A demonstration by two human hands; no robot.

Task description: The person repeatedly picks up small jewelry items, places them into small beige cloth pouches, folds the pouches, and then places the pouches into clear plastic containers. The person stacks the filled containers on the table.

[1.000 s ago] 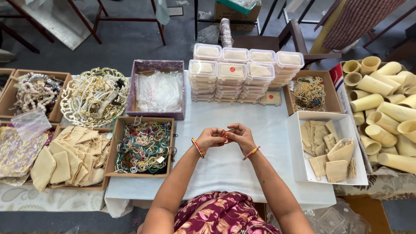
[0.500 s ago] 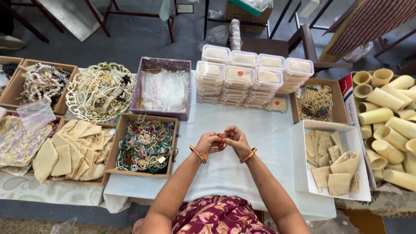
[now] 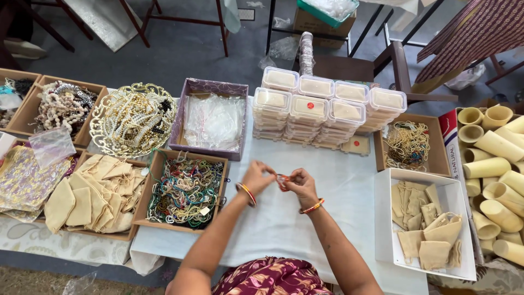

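Note:
My left hand (image 3: 256,176) and my right hand (image 3: 299,184) meet above the white tablecloth (image 3: 327,180), both pinching a small orange-red beaded piece (image 3: 283,181) between the fingertips. Each wrist wears an orange bangle. Just left of my left hand stands a cardboard box of mixed coloured bead strands (image 3: 185,191). Behind my hands rise stacks of clear lidded plastic boxes (image 3: 327,112).
A purple box of clear plastic bags (image 3: 213,120) and a gold tray of pearl strands (image 3: 132,117) sit at the back left. Beige cloth pouches fill a brown box (image 3: 93,194) and a white box (image 3: 428,224). Cream tubes (image 3: 496,175) lie at right.
The view has shifted slightly. My hands stay together on the orange piece, fingers working it a little.

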